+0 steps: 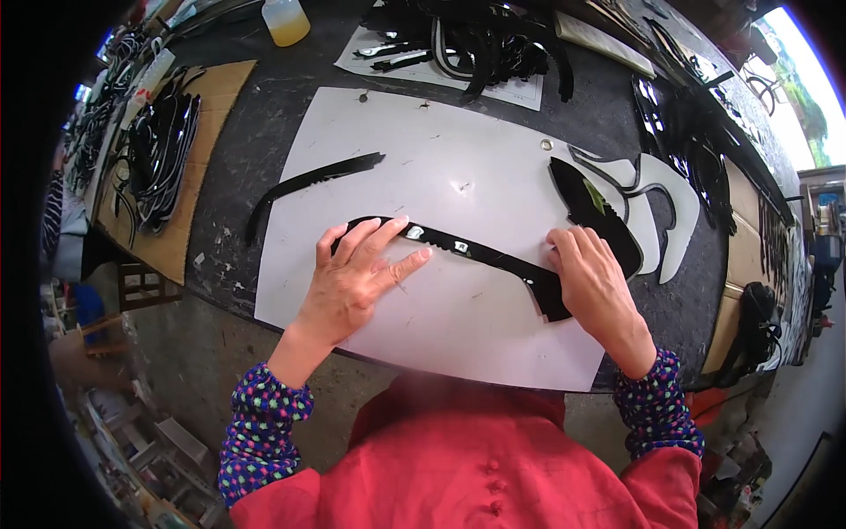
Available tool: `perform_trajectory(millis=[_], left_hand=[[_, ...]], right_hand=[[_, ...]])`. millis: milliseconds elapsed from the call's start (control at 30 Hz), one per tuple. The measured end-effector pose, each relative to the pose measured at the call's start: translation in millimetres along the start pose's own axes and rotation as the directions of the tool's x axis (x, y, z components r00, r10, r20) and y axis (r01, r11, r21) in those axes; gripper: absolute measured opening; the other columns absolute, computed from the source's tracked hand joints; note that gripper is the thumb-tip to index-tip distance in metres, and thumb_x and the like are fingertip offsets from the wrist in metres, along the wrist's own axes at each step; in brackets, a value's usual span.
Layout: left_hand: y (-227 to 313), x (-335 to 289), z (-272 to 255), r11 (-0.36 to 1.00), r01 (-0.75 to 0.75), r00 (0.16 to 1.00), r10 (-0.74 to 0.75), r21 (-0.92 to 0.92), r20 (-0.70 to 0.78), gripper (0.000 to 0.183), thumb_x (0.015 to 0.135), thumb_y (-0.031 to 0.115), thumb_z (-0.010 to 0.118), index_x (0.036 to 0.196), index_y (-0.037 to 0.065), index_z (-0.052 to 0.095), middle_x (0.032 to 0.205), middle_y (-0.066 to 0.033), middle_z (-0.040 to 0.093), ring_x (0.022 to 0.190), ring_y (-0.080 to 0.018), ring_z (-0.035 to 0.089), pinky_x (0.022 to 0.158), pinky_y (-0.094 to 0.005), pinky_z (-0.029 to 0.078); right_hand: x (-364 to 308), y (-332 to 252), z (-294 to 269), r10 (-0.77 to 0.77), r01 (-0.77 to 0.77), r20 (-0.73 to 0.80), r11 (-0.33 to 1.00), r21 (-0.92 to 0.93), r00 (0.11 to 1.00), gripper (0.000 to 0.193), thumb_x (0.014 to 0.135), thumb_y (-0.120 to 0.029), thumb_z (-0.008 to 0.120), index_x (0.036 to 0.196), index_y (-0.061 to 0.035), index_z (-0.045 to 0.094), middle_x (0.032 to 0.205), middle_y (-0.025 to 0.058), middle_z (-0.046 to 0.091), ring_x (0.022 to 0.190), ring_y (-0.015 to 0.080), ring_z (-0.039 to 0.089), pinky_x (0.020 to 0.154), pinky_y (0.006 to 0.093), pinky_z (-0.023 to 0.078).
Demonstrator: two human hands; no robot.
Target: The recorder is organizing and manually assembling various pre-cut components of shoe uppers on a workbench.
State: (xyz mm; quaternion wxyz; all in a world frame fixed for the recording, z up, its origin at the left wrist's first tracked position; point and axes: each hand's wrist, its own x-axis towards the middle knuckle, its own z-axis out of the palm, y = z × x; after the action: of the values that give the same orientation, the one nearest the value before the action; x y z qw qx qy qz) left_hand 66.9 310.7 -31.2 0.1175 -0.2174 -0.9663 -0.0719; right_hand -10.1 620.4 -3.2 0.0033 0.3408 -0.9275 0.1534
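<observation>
A long, thin black strip (493,258) with a widened right end lies across the white board (423,326). My left hand (352,278) rests over its left part, fingers spread and the thumb along its lower edge. At the strip's wide end is my right hand (592,278), fingers bent and pressed together; its thumb and whatever is under the fingertips are hidden. Right of that hand, a broad black curved piece (595,207) lies beside white curved pieces with dark edges (674,203). Another narrow black curved strip (322,174) lies at the board's upper left.
Black parts (507,53) are heaped on paper at the far side. More dark strips (167,150) sit on cardboard (211,132) at left. A bottle of yellow liquid (286,22) stands far left. Dark pieces (696,132) and a black bundle (756,326) lie to the right.
</observation>
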Motion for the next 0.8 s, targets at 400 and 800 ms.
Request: perform_trajectory(millis=[400, 800], left_hand=[[7.0, 7.1, 5.1, 0.989, -0.024, 0.968, -0.013, -0.144, -0.251, 0.028, 0.085, 0.005, 0.059, 0.105, 0.017, 0.074, 0.125, -0.0004, 0.060, 0.116, -0.0194, 0.052, 0.100, -0.0389, 0.030], [209.0, 75.3, 55.5, 0.775, 0.066, 0.958, -0.226, -0.628, -0.179, 0.085, 0.077, 0.030, 0.075, 0.142, -0.006, 0.033, 0.142, -0.0237, 0.040, 0.134, -0.0357, 0.038, 0.110, -0.0449, 0.032]], right_hand=[[90.5, -29.2, 72.2, -0.003, 0.021, -0.432, 0.999, 0.038, 0.902, 0.042, 0.090, -0.006, 0.055, 0.131, -0.0012, 0.046, 0.128, 0.0167, 0.052, 0.121, 0.0288, 0.050, 0.100, 0.0416, 0.038], [-36.1, 50.4, -19.4, 0.394, -0.406, -0.337, 0.913, 0.039, 0.855, 0.040, 0.081, -0.022, 0.074, 0.110, -0.0013, 0.057, 0.107, 0.0188, 0.061, 0.099, 0.0368, 0.060, 0.080, 0.0421, 0.048]])
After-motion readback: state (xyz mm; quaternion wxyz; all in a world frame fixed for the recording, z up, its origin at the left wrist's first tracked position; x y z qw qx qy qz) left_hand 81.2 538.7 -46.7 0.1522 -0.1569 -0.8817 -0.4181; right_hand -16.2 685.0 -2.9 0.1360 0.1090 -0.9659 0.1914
